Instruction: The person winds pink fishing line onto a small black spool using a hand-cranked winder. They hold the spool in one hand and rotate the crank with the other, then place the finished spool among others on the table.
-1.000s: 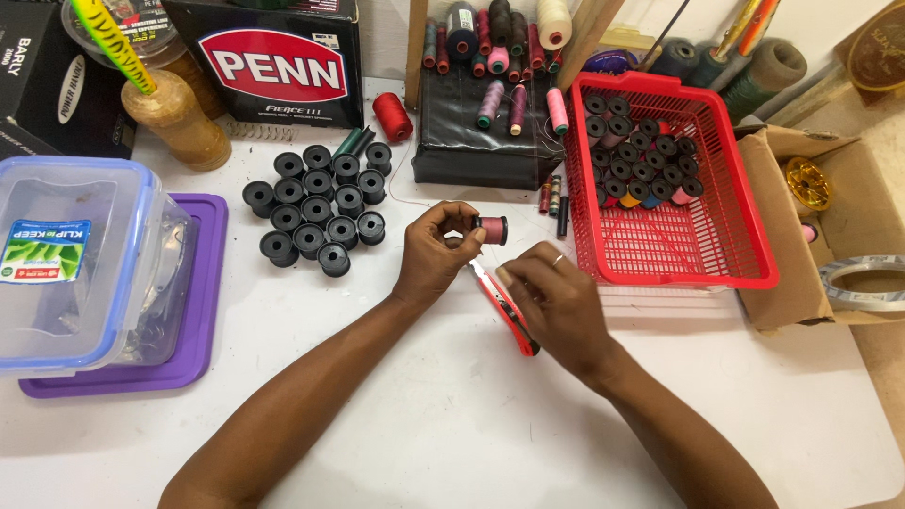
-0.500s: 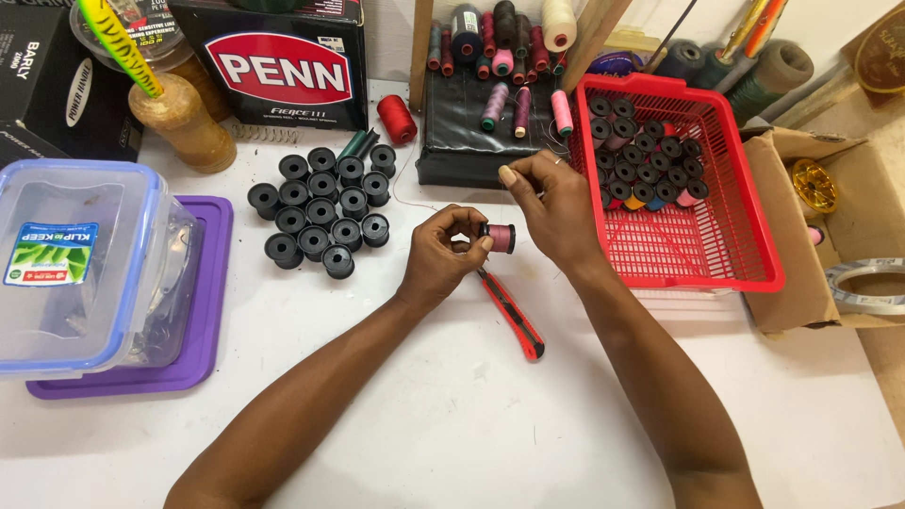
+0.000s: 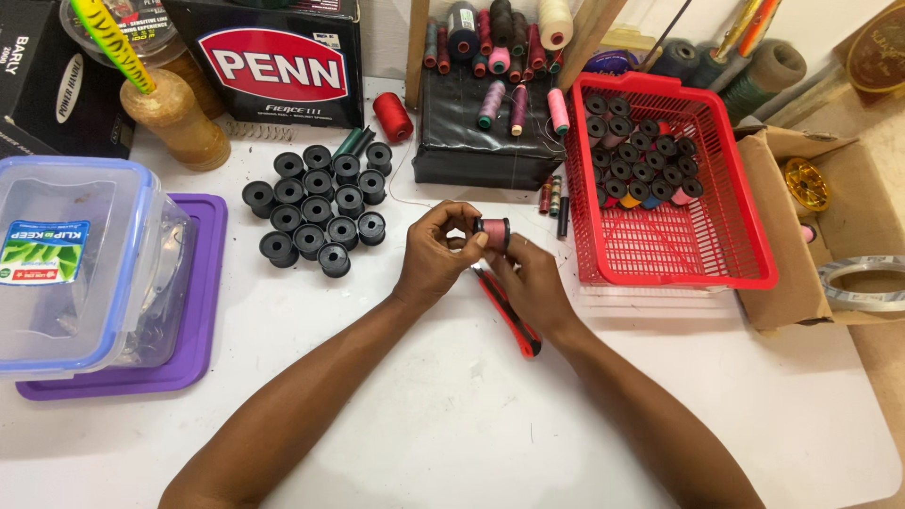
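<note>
Left hand (image 3: 436,253) pinches pink spool (image 3: 492,230) sideways so thread end faces right hand (image 3: 530,281), whose fingers close on it; red cutter (image 3: 509,316) lies underneath.

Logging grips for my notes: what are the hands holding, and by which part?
The left hand pinches a small pink-wound bobbin by its left end; the right hand touches its underside.

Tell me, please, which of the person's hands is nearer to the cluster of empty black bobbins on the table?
Left. The left hand sits just right of the empty black bobbins, pinching a pink thread bobbin; the right hand lies farther right, over the red utility knife.
</note>
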